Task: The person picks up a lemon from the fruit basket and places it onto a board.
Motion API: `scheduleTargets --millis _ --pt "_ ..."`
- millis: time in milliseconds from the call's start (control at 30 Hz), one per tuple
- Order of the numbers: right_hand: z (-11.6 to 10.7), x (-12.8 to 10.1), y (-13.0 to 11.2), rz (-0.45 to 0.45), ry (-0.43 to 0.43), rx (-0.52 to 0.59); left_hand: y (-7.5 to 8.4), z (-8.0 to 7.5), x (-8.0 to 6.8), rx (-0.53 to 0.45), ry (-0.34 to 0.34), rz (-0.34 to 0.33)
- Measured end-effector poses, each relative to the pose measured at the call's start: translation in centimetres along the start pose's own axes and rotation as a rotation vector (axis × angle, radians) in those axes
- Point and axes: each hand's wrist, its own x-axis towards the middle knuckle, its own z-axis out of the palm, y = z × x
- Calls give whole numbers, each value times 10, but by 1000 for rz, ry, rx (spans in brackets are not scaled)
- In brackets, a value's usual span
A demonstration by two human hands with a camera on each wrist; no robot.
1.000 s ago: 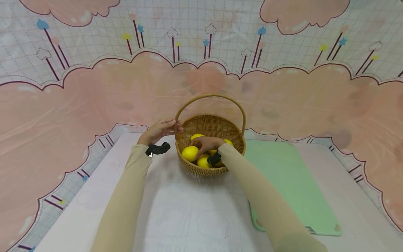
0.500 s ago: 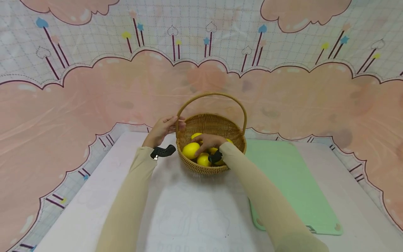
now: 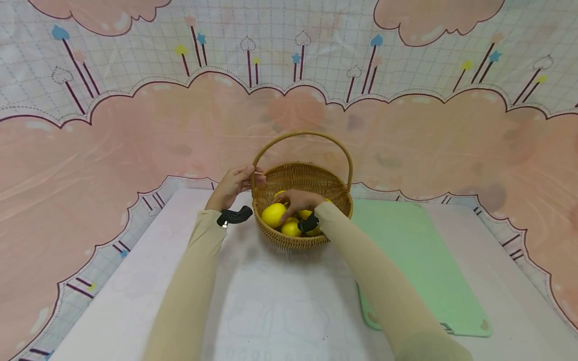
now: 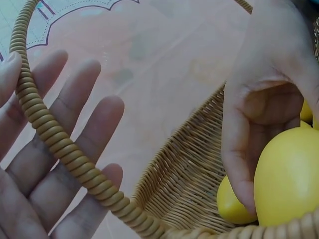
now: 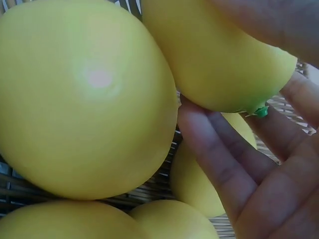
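A brown wicker basket with a tall arched handle holds several yellow lemons. My left hand is at the left side of that handle. In the left wrist view, the thumb lies against the handle and the spread fingers pass behind it. My right hand reaches down into the basket, thumb and fingers around a lemon. That lemon shows a green stem end in the right wrist view, beside another large lemon. More lemons are partly hidden under the hand.
A light green cutting board lies on the white table to the right, partly under the right forearm. Behind the basket hangs a patterned pink and white cloth.
Over the last second my left hand has slid slightly up and right along the handle. The right hand stays around the lemon, and the basket has barely shifted.
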Motion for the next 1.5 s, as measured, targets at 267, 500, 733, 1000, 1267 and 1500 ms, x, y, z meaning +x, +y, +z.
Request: scheduleTargets --millis 267,500,733,1000,1267,1500 --pt "1 -2 -2 -1 9 -4 -16 -10 8 -3 -15 38" --pt "-1 -6 -8 -7 13 7 -16 -16 11 43 -63 44" --pt "-5 -8 -12 4 36 45 -15 -19 12 66 -80 37" --pt "-10 -12 -14 -30 121 80 -5 -12 3 30 -67 33" --pt "-15 -18 -14 -41 169 104 -16 -17 8 7 -47 51" --pt "-23 -28 -21 -28 225 140 -22 -19 9 8 -35 72"
